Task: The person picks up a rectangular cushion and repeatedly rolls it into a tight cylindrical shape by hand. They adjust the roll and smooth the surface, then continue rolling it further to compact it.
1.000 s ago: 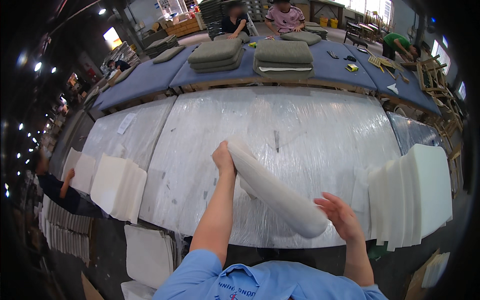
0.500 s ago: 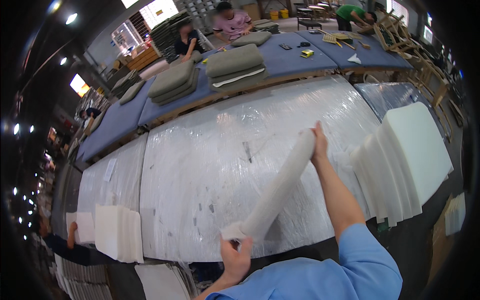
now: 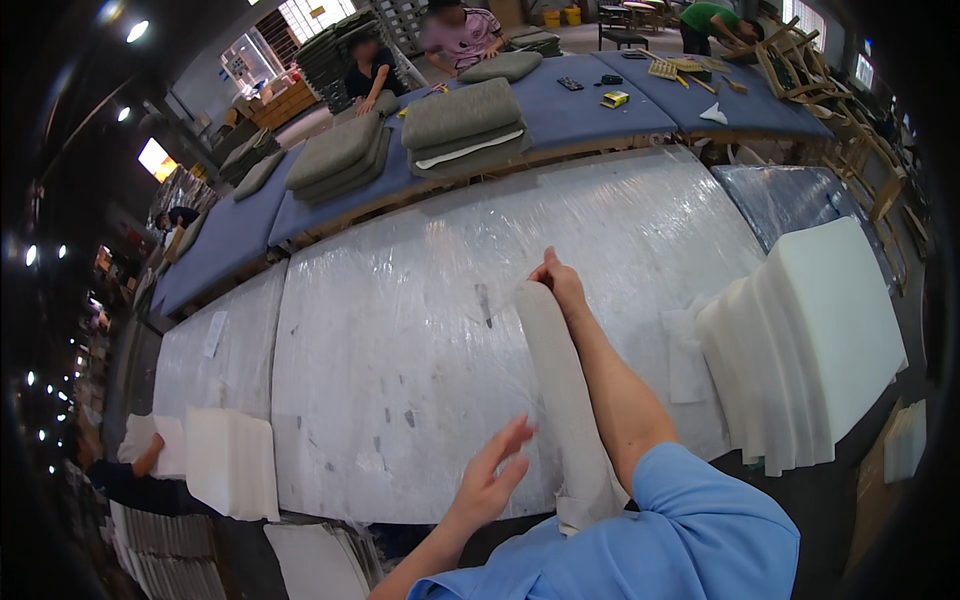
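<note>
A long, pale grey, cloth-covered piece (image 3: 562, 385), narrow as seen from here, stands over the plastic-covered table and runs from far to near. Its near end, with loose cloth, reaches my blue shirt. My right hand (image 3: 562, 282) grips the far end, and the right forearm lies along the piece's right side. My left hand (image 3: 492, 480) is off the piece, to its left, with fingers apart and nothing in them. The clear plastic wrap (image 3: 390, 330) over the table shows dark marks and creases.
A tall stack of white foam pads (image 3: 790, 340) stands at right, a smaller white stack (image 3: 232, 460) at left beside a co-worker's hand (image 3: 155, 447). Grey cushions (image 3: 465, 115) sit on the blue table (image 3: 570, 115) behind, where other people work. Wooden frames (image 3: 800, 70) are at far right.
My right hand has moved left, still on the far end. The piece has swung from a slant to nearly upright in view, its near end closer to me. My left hand has let go.
</note>
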`<state>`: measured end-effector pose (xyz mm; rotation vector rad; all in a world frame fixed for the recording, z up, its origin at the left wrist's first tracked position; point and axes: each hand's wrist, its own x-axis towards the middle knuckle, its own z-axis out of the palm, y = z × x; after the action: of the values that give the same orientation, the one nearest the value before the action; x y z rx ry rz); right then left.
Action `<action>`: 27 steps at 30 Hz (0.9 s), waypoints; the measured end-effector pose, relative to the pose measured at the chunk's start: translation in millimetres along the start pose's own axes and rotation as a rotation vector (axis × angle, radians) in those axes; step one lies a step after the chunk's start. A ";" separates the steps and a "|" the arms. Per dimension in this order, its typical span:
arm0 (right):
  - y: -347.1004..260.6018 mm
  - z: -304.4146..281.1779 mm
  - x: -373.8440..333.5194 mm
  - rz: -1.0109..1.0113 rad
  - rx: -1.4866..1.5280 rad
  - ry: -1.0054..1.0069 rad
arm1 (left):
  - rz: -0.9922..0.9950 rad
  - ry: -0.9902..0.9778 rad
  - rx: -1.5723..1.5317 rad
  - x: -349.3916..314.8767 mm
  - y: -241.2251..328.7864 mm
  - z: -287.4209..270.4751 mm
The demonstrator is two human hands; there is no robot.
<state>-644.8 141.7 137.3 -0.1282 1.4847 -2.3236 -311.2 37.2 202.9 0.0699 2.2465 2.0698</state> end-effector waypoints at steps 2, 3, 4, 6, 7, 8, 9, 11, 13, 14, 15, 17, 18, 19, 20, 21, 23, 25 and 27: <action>-5.6 -13.5 1.5 0.003 0.047 0.036 | 0.036 0.021 -0.074 49.7 -18.2 18.1; -3.2 -21.6 1.7 0.007 0.042 0.037 | 0.043 0.056 -0.132 74.6 -34.0 24.0; -4.1 -29.9 2.0 -0.003 0.053 0.030 | 0.057 0.091 -0.170 98.6 -42.8 28.9; -16.3 -38.0 6.8 -0.046 0.116 0.015 | 0.054 0.142 -0.261 147.7 -35.6 29.0; -23.9 -34.4 9.3 -0.072 0.170 0.004 | 0.082 0.160 -0.309 170.8 -29.8 25.1; -27.1 -33.1 9.1 -0.087 0.221 -0.001 | 0.100 0.177 -0.365 191.4 -25.9 23.2; -27.2 -24.3 5.1 -0.094 0.122 0.011 | 0.051 0.193 -0.430 206.7 -22.8 17.5; -33.3 -7.3 -3.5 -0.103 -0.081 0.034 | -0.029 0.220 -0.487 226.4 -16.8 7.0; -39.5 -26.3 -4.9 -0.004 -0.118 -0.044 | -0.051 0.178 -0.500 249.4 -1.7 17.7; -43.0 -20.0 -8.1 -0.026 -0.165 -0.061 | -0.053 0.199 -0.484 254.8 -2.2 13.8; -46.9 -13.6 -11.2 -0.048 -0.209 -0.079 | -0.054 0.220 -0.465 258.7 -2.4 9.6; -50.0 -14.6 -16.0 0.005 -0.177 -0.103 | -0.068 0.226 -0.476 266.8 -3.2 10.4; -51.6 -14.3 -18.9 0.031 -0.159 -0.115 | -0.073 0.220 -0.488 270.8 -2.7 9.9; -52.9 -15.4 -20.6 0.023 -0.161 -0.109 | -0.073 0.206 -0.498 275.5 -2.2 9.8; -54.1 -15.9 -22.6 0.014 -0.161 -0.104 | -0.058 0.210 -0.482 278.8 -1.9 10.6; -55.7 -16.1 -24.7 0.003 -0.161 -0.098 | -0.043 0.213 -0.465 281.9 -1.3 11.8; -57.1 -8.3 -34.6 0.015 -0.159 -0.091 | -0.048 0.241 -0.451 279.6 -5.8 9.1; -55.4 -6.8 -39.9 -0.047 -0.219 -0.099 | -0.057 0.262 -0.469 279.0 -7.2 12.2; -49.0 -12.4 -43.2 -0.176 -0.331 -0.128 | -0.033 0.255 -0.466 283.6 -8.3 15.3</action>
<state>-621.3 186.1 180.9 -0.5046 1.8427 -2.1303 -591.7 77.8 184.2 -0.2732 1.7946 2.6488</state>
